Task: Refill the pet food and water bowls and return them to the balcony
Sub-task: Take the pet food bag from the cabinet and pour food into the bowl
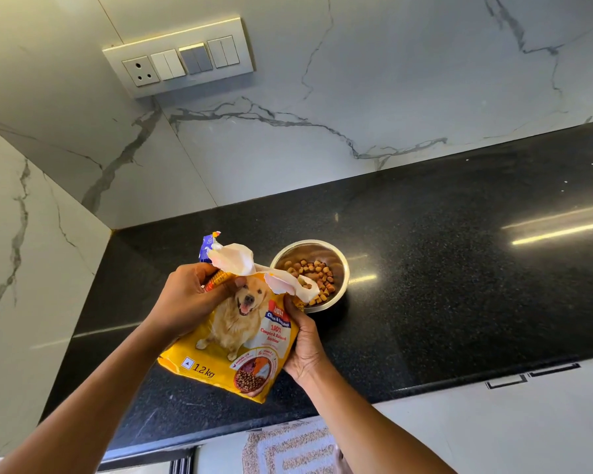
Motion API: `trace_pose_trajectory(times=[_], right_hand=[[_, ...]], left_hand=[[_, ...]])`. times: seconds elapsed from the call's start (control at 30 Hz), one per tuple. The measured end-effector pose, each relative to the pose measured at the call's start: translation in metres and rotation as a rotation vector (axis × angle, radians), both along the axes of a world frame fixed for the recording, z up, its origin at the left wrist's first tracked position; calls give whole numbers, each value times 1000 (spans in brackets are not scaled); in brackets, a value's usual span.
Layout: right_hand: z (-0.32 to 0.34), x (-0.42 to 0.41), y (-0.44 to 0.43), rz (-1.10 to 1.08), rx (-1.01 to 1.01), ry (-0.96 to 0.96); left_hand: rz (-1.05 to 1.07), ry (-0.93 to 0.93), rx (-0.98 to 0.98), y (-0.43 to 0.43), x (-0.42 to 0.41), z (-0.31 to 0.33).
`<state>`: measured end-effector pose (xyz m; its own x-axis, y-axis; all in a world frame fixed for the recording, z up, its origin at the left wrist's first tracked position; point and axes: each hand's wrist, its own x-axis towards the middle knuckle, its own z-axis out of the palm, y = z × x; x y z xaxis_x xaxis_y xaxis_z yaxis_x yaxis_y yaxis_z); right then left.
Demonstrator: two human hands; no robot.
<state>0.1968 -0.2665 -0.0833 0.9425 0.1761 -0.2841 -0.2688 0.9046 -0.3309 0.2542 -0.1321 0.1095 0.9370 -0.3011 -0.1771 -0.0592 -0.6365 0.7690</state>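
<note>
At the far left of the frame we see a white marble wall [31, 234] with grey lines running through it. Up in the upper left there is a switch plate [178, 58] with one socket and some switches.

Lower down, left of the middle, our left hand [189, 299] is closed around the top left part of the dog food bag [240, 336]. The fingers pinch the bag near its torn top, and the thumb lies across the front, close to the picture of the dog's head. The bag is yellow, with a smiling golden dog on it and "1.2 kg" printed near the bottom. We hold it tilted, with its torn open top [247, 265] pointing up and to the right, toward the bowl. The white inside of the torn flaps curls out, and one flap hangs over the rim of the bowl.

Our right hand [303, 347] grips the right edge of the bag from the side and below, fingers wrapped around it.

Just right of the bag's top, in the middle of the frame, sits the shiny metal bowl [343, 268] on the black counter [459, 268]. Brown bits of dog food [314, 271] lie in it, filling part of the bowl.

At the bottom middle, a patterned mat [288, 449] lies on the floor.
</note>
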Motion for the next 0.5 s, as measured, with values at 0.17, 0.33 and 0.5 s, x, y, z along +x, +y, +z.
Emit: trace_pose_trajectory(times=[0.17, 0.33, 0.5], right_hand=[[2, 0, 2, -16, 18, -6], [-3, 2, 4, -27, 6, 29], [-7, 2, 5, -35, 28, 27]], left_hand=[[-5, -2, 25, -1, 0, 4], [-14, -5, 42, -1, 1, 5], [-15, 16, 28, -4, 1, 8]])
